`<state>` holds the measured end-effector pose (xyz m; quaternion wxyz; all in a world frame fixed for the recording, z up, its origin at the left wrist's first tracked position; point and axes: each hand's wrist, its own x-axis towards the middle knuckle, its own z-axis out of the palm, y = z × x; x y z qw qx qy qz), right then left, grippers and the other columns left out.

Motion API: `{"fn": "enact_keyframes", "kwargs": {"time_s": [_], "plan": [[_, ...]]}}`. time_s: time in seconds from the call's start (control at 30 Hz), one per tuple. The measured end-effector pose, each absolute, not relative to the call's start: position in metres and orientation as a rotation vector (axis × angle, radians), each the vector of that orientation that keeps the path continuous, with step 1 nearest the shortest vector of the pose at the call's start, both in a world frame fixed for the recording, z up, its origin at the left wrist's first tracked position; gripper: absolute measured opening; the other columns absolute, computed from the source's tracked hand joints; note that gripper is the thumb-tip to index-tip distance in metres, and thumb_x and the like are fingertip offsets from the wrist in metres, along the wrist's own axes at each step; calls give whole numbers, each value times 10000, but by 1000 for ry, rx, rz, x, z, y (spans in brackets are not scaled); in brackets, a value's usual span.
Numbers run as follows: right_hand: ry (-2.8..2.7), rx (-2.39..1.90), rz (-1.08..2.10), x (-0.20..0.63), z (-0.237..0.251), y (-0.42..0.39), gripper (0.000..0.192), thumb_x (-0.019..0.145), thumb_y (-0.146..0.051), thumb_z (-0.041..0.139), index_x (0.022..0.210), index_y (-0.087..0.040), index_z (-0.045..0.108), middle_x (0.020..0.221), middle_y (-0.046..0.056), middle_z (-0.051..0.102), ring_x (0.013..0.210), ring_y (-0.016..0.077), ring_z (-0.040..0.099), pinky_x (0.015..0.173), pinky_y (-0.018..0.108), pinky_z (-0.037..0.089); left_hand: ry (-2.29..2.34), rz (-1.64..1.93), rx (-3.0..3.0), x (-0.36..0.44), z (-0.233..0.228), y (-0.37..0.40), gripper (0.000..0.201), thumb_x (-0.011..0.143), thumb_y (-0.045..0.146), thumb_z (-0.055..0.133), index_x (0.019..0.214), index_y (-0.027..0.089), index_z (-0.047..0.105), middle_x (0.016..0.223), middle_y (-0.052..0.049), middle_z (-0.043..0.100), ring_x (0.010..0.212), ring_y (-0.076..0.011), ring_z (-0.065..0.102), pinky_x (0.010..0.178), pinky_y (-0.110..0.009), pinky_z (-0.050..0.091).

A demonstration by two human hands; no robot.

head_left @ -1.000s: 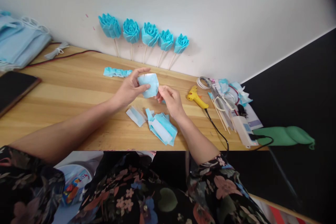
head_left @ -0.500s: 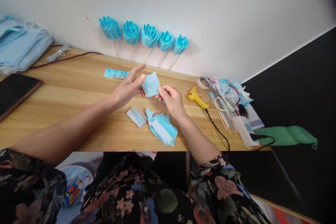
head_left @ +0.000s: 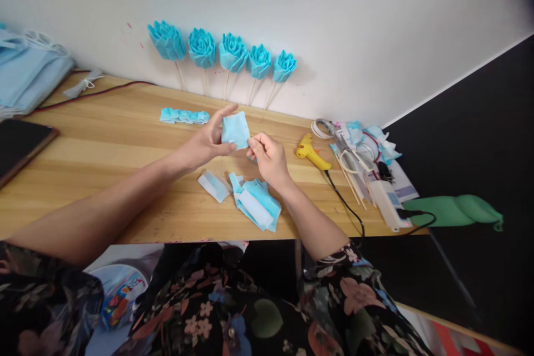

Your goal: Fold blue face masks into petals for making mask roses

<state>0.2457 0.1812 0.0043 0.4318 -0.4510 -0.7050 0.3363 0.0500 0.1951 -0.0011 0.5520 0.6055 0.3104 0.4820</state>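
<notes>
Above the wooden table (head_left: 104, 150) a small light blue fabric square (head_left: 236, 129) is held up between my two hands. My right hand (head_left: 271, 158) pinches its lower right corner between thumb and bent fingers. On the other side, my left hand (head_left: 208, 142) has its thumb across the lower left edge and its index finger stretched up past the top; its other fingers are hidden behind the square. Below lie a pile of blue and white fabric pieces (head_left: 258, 206) and a pale strip (head_left: 213, 186). A pleated blue strip (head_left: 183, 116) rests beyond my left wrist.
Several blue fabric flowers (head_left: 232, 54) on sticks lean against the wall. Face masks (head_left: 33, 75) and a phone (head_left: 25, 147) are at left. On the right are a yellow glue gun (head_left: 312, 153), tape (head_left: 322, 128), scissors (head_left: 350, 160), a power strip (head_left: 390, 206) and a green bag (head_left: 454, 210).
My left thumb has gone from the square's upper left corner down to its lower edge. The square has turned slightly, while my right hand keeps its pinch. The view has shifted a little.
</notes>
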Motion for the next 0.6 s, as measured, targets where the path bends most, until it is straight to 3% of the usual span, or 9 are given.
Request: {"fn": "enact_keyframes", "kwargs": {"time_s": [0.23,0.33,0.6], "plan": [[-1550,-1021,1214,255,5,191,483,893,-664,549,905,-201,686,766,13,677,622,111,569,621,254,479,717,1208,1428,50,5,193,830,717,258,839,1448,317,451,908,-20,597,760,-160,592,626,-255,488],[-1602,-1036,1268,255,9,189,433,867,-623,611,846,-197,684,764,16,677,645,113,574,638,251,477,739,1227,1438,51,6,193,828,720,269,830,1452,300,444,888,-19,600,785,-174,613,647,-268,515],[-1864,-1150,855,248,11,183,206,861,-359,586,732,-199,609,677,-24,611,627,109,526,642,244,421,697,1180,1447,53,4,192,800,719,231,826,1430,298,466,897,-16,590,802,-177,592,718,-305,521]]}}
